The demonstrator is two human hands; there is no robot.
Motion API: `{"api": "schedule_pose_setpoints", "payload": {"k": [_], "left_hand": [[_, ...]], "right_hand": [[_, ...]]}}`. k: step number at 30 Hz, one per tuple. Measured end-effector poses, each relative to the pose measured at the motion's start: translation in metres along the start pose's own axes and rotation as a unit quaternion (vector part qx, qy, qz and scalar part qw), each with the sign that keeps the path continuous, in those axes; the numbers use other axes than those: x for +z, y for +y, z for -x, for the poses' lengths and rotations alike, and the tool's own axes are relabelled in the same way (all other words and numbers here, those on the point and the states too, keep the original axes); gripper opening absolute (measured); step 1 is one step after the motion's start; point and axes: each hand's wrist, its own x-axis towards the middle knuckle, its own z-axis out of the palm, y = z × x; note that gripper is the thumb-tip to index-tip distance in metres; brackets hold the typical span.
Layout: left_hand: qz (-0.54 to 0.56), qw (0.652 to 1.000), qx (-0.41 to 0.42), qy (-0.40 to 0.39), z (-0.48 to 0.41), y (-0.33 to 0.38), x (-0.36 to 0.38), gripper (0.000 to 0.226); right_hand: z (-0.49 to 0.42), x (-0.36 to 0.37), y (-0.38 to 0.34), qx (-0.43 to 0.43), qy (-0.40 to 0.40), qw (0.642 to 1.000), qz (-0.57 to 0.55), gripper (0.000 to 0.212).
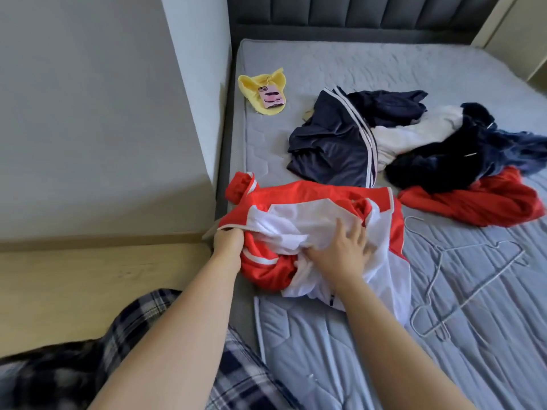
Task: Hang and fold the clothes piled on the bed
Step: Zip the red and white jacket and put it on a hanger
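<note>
A red jacket with a white mesh lining [310, 220] lies crumpled at the near left edge of the bed. My left hand [228, 241] grips its edge at the mattress side. My right hand [340, 250] lies on the white lining with fingers spread, pressing into the cloth. Behind it is a pile: a navy garment with white stripes [334, 143], a white garment [414, 128], a dark blue fuzzy garment [461, 155] and a red garment [479, 202]. Wire hangers [461, 279] lie flat on the grey mattress [384, 69] to the right of the jacket.
A yellow cloth [260, 87] with a pink phone [270, 97] on it sits at the far left corner of the bed. A dark padded headboard [355, 19] stands at the back. A grey wall and wooden floor [88, 276] lie left. My plaid trousers [88, 365] show below.
</note>
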Motion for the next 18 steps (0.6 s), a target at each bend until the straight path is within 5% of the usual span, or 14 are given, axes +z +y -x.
{"api": "schedule_pose_setpoints", "payload": {"k": [2, 6, 9, 12, 18], "left_hand": [[0.044, 0.999, -0.019, 0.018, 0.009, 0.009, -0.001, 0.037], [0.163, 0.982, -0.041, -0.086, 0.032, 0.030, -0.002, 0.020], [0.081, 0.979, 0.006, -0.188, 0.049, 0.027, -0.003, 0.016], [0.022, 0.967, 0.001, -0.254, 0.045, 0.015, -0.013, 0.051], [0.114, 0.954, 0.084, -0.263, 0.055, 0.022, -0.016, 0.036]], "right_hand": [[0.005, 0.007, 0.015, 0.053, 0.016, 0.998, -0.002, 0.112], [0.002, 0.015, 0.020, 0.079, -0.016, 0.988, -0.129, 0.102], [0.001, 0.015, 0.015, 0.078, -0.010, 0.975, -0.210, 0.075], [-0.001, 0.001, 0.009, 0.058, -0.061, 0.967, -0.242, 0.027], [0.010, -0.060, -0.039, -0.144, 0.014, 0.919, -0.367, 0.020]]}}
